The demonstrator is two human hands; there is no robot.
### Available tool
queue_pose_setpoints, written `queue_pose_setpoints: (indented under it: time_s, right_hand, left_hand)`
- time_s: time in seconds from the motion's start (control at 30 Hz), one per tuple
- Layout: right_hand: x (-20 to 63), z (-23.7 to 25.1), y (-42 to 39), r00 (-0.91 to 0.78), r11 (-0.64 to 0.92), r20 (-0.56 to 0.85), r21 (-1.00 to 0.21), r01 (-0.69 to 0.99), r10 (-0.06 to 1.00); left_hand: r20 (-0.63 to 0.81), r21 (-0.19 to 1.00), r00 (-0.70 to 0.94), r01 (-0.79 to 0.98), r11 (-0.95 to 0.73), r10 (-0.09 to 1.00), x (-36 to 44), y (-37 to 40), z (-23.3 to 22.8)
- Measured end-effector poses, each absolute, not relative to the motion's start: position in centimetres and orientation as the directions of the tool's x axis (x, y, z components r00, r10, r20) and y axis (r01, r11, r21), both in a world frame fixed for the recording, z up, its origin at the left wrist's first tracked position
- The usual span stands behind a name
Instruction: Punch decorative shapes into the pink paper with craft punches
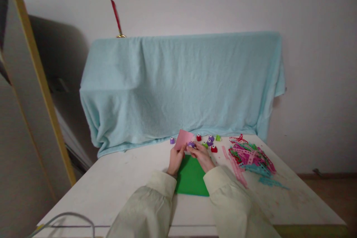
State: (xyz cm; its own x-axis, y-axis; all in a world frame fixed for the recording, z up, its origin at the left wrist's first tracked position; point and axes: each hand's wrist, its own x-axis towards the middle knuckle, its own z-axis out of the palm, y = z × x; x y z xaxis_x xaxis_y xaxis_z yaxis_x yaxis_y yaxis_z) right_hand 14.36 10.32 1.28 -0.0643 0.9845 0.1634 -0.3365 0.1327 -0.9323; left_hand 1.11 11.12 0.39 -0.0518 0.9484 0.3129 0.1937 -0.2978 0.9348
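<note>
Head cam, what I see: left hand (176, 159) pinches the lower left edge of a pink sheet (183, 139), grip clamped on it, holding it tilted up off the bench (117, 182) so the free edge stays reachable. Right hand (201, 156) has a small purple punch (191, 144) against the sheet's right edge, fingers closed around it. I'd guess the punch slot straddles the paper edge, but it's too small to confirm.

Orientation: the pink sheet stands near upright, leaning away from me. Its long axis runs roughly bottom-left to top-right, top corner pointing toward the draped blue cloth (181, 89). The punch sits at the lower right of the sheet; I can't tell which way it faces.

Location: both are centre of the bench, just above a green sheet (192, 176) lying flat beneath the wrists. It probably sits there as next stock or as a catch pad.

More punches nearby: a purple one (172, 140) left of the sheet, then a cluster of red, purple and green ones (209, 142) just right of the hands, within easy reach. Further right, a pile of punched strips (251, 156), pink, green and teal, well apart from the hands.
</note>
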Motion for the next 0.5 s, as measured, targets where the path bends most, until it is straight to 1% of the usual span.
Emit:
queue_pose_setpoints:
  time_s: [0.17,0.5]
  right_hand:
    - [14.19,1.60,10.20,-0.068,0.168,0.201,-0.927,-0.335,0.977]
    - [14.30,1.95,9.73,-0.060,0.179,0.205,-0.937,-0.299,0.977]
  left_hand:
    - [0.347,0.923,-0.051,0.197,-0.332,0.936,1.13,10.96,0.58]
    - [0.389,0.913,-0.063,0.163,-0.375,0.919,1.20,10.57,1.33]
